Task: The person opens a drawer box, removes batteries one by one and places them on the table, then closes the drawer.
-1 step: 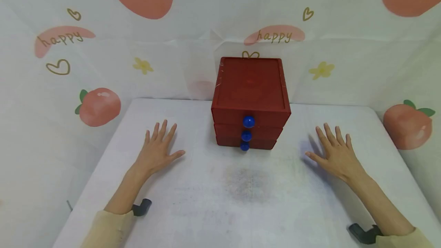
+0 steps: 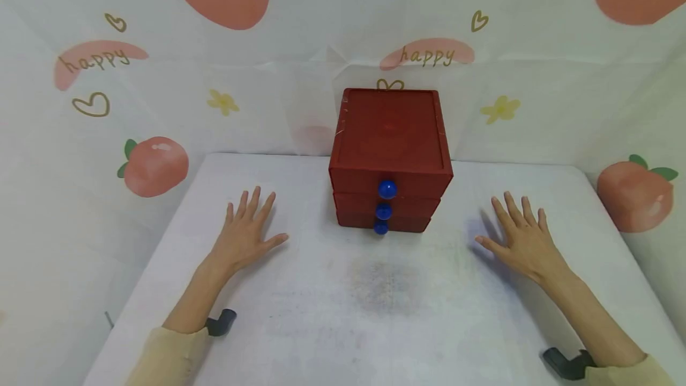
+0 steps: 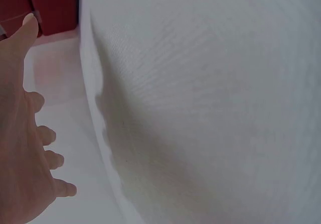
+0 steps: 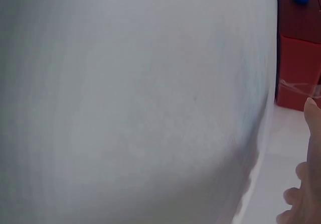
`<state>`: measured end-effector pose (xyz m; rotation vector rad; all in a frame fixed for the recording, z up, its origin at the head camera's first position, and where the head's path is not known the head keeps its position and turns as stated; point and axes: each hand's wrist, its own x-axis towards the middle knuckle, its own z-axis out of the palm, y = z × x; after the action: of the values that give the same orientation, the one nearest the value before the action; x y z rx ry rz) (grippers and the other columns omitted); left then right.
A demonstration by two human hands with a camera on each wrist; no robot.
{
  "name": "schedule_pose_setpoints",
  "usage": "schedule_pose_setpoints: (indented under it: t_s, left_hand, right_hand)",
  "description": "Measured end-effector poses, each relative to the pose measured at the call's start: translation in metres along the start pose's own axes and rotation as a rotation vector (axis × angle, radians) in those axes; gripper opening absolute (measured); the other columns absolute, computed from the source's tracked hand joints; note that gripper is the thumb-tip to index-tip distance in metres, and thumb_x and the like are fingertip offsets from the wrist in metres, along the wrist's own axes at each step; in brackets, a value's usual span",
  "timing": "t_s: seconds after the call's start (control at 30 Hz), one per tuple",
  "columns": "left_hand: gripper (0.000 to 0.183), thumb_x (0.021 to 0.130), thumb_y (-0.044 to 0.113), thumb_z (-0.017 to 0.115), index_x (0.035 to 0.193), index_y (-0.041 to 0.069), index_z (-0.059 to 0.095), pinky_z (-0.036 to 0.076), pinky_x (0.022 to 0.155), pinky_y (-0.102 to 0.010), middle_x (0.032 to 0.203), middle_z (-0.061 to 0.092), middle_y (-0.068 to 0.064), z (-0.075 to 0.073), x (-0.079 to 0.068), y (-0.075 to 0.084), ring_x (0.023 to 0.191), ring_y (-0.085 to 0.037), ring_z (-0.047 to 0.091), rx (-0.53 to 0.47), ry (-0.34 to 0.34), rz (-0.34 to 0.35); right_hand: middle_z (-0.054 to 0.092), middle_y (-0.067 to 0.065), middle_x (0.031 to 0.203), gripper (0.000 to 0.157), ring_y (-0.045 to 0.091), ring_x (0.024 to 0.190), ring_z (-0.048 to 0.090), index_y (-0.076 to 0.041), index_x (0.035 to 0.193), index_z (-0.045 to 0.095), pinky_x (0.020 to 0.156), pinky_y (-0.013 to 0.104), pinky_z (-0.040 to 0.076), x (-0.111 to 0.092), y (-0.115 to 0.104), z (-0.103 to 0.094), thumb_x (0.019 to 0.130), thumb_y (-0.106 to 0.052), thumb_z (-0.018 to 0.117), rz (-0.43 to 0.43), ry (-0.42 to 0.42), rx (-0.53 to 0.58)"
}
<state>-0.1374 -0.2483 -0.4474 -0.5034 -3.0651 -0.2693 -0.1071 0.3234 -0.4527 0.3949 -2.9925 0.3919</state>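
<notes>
Holds the left forearm [image 2: 195, 296] angled forward and inward, with the wrist [image 2: 215, 265] nearly straight. Carries the left grip [image 2: 239, 240] palm down, with fingers [image 2: 252, 204] spread and thumb [image 2: 276, 241] stretched inward. Mirrors this pose with the right forearm [image 2: 584, 317], slanting forward and inward too. Shows the right grip [image 2: 527, 249] likewise palm down, with fingers [image 2: 502, 216] fanned out and thumb [image 2: 489, 245] pointing toward the left grip.

A red drawer box [image 2: 390, 130] stood on the worktop [image 2: 321, 302] between the left grip [image 2: 242, 238] and right grip [image 2: 525, 246], both outspread.
</notes>
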Motion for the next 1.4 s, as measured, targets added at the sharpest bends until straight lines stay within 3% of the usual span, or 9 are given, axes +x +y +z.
schedule_pose_setpoints:
  t_s: [0.43, 0.53, 0.63, 0.8, 0.97, 1.2, 1.4]
  left_hand:
    - [0.095, 0.089, 0.062, 0.061, 0.159, 0.012, 0.022, 0.01, 0.113, -0.071, 0.163, 0.011, -0.023, -0.005, -0.002, -0.001, 0.147, -0.05, 0.01, 0.023, 0.038, 0.024]
    - [0.094, 0.089, 0.061, 0.062, 0.159, 0.012, 0.021, 0.011, 0.112, -0.071, 0.163, 0.011, -0.023, -0.007, -0.002, -0.001, 0.147, -0.05, 0.011, 0.021, 0.063, 0.056]
    - [0.094, 0.089, 0.059, 0.063, 0.16, 0.013, 0.021, 0.012, 0.112, -0.071, 0.163, 0.011, -0.022, -0.01, -0.001, -0.001, 0.147, -0.049, 0.012, 0.012, 0.088, 0.091]
    - [0.093, 0.089, 0.057, 0.065, 0.16, 0.018, 0.02, 0.019, 0.113, -0.066, 0.164, 0.012, -0.019, -0.017, 0.005, -0.001, 0.149, -0.043, 0.012, -0.015, 0.117, 0.175]
    - [0.092, 0.089, 0.058, 0.064, 0.16, 0.018, 0.021, 0.021, 0.115, -0.062, 0.164, 0.014, -0.017, -0.027, 0.01, 0.003, 0.15, -0.04, 0.014, -0.025, 0.167, 0.262]
    - [0.089, 0.091, 0.064, 0.058, 0.159, 0.017, 0.024, 0.025, 0.114, -0.06, 0.164, 0.017, -0.015, -0.038, 0.019, 0.008, 0.148, -0.04, 0.019, -0.048, 0.243, 0.33]
    - [0.092, 0.087, 0.054, 0.069, 0.159, 0.019, 0.024, 0.031, 0.11, -0.062, 0.165, 0.015, -0.01, -0.047, 0.026, 0.015, 0.148, -0.041, 0.021, -0.102, 0.263, 0.361]
  right_hand:
    - [0.016, 0.027, 0.16, 0.094, 0.055, 0.144, 0.009, -0.007, 0.159, 0.019, 0.114, 0.067, -0.005, -0.004, -0.005, 0.0, 0.09, -0.054, 0.063, -0.015, 0.033, 0.014]
    - [0.02, 0.028, 0.159, 0.093, 0.054, 0.144, 0.013, -0.006, 0.158, 0.023, 0.116, 0.065, 0.001, -0.004, -0.006, -0.002, 0.089, -0.051, 0.066, -0.028, 0.07, 0.026]
    - [0.026, 0.029, 0.157, 0.089, 0.054, 0.142, 0.021, -0.004, 0.156, 0.029, 0.116, 0.064, 0.013, -0.003, -0.008, -0.004, 0.089, -0.047, 0.069, -0.038, 0.105, 0.045]
    - [0.033, 0.025, 0.155, 0.081, 0.051, 0.139, 0.032, -0.006, 0.154, 0.035, 0.104, 0.067, 0.033, -0.003, -0.015, -0.008, 0.09, -0.043, 0.069, -0.036, 0.135, 0.068]
    - [0.037, 0.022, 0.154, 0.079, 0.046, 0.139, 0.035, -0.009, 0.154, 0.037, 0.101, 0.067, 0.036, -0.002, -0.027, -0.014, 0.089, -0.04, 0.072, -0.071, 0.16, 0.058]
    - [0.045, 0.016, 0.149, 0.08, 0.041, 0.134, 0.042, -0.011, 0.15, 0.044, 0.097, 0.062, 0.042, 0.0, -0.043, -0.021, 0.081, -0.036, 0.079, -0.141, 0.234, 0.057]
    - [0.048, 0.015, 0.146, 0.084, 0.039, 0.13, 0.046, -0.012, 0.151, 0.043, 0.094, 0.06, 0.045, 0.0, -0.052, -0.025, 0.078, -0.032, 0.081, -0.184, 0.275, 0.059]
